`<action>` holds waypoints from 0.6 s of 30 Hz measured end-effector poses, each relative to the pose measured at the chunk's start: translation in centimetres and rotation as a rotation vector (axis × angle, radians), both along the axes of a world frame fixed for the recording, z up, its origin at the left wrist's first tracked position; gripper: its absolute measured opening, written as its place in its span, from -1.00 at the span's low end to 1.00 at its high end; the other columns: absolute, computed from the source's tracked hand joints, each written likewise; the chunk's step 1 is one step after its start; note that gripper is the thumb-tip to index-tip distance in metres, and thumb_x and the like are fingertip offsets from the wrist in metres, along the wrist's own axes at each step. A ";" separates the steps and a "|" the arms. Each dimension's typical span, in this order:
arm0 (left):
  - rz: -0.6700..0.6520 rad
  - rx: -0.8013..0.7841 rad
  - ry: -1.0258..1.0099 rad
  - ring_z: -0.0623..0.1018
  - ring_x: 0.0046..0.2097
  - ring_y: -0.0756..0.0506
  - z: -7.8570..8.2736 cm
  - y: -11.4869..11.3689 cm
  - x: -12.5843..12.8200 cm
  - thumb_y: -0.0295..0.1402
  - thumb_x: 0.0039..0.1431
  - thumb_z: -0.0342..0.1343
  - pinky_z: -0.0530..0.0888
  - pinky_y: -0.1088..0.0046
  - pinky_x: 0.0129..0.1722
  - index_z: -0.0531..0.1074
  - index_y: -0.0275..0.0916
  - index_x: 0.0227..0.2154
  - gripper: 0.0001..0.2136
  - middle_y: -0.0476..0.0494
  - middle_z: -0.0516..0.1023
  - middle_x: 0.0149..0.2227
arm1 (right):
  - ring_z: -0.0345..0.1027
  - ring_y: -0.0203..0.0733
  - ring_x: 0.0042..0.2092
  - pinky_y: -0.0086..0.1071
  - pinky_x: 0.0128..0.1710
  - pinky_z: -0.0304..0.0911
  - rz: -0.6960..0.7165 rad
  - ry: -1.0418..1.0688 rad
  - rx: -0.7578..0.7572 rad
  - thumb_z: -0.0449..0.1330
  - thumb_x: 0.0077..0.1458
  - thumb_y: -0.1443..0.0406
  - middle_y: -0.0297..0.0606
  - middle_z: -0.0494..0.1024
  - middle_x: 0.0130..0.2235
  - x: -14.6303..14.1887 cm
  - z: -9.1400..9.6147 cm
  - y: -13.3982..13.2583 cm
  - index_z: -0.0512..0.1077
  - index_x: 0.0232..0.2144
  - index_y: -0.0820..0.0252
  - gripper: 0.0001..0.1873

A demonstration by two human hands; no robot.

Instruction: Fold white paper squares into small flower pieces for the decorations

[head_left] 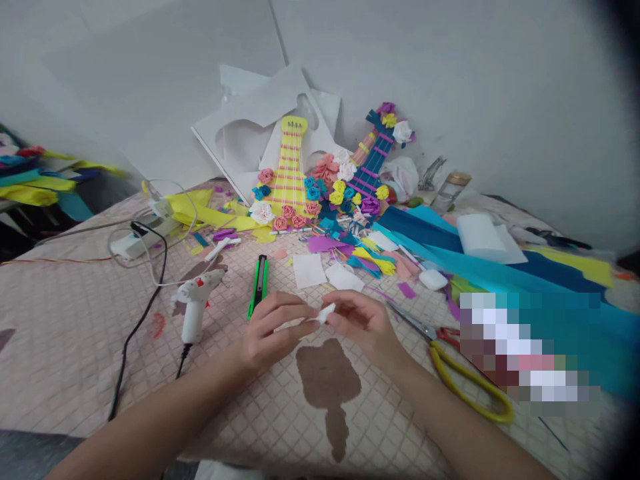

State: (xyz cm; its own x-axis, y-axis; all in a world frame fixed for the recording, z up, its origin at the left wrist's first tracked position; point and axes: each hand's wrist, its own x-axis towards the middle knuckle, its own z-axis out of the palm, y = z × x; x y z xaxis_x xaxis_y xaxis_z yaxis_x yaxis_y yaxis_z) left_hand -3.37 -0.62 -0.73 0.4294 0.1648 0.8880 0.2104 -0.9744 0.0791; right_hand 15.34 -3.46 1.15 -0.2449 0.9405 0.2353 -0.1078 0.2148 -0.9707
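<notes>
Between my two hands is a small folded piece of white paper (327, 313), pinched at the fingertips. My left hand (280, 327) closes on its left side, and my right hand (363, 323) grips its right side with thumb and fingers. Just beyond my hands lie a white paper square (309, 270) and another white piece (345, 277). A green utility knife (259, 283) rests by my left fingers. Farther left a white glue gun (195, 307) stands on the table. Scissors with yellow and red handles (467, 387) lie beside my right forearm.
Paper guitars, one yellow (290, 163) and one blue (373, 160), lean at the back with paper flowers. Blue crepe paper (525, 297) stretches across the right. A power strip (143, 237) and cables occupy the left. Paper scraps (330, 245) litter the middle.
</notes>
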 end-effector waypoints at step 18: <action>0.086 -1.069 -0.324 0.51 -0.35 -0.04 0.7 -0.5 2.5 -0.41 -0.04 0.18 0.44 0.51 -0.39 0.46 -0.29 -0.46 -0.94 -0.11 0.53 -0.44 | 0.31 -0.34 -0.36 -0.46 -0.37 0.28 -0.139 -0.052 0.016 0.25 -0.10 0.29 -0.30 0.48 -0.29 -0.3 -0.5 0.7 0.44 -0.32 0.14 -0.80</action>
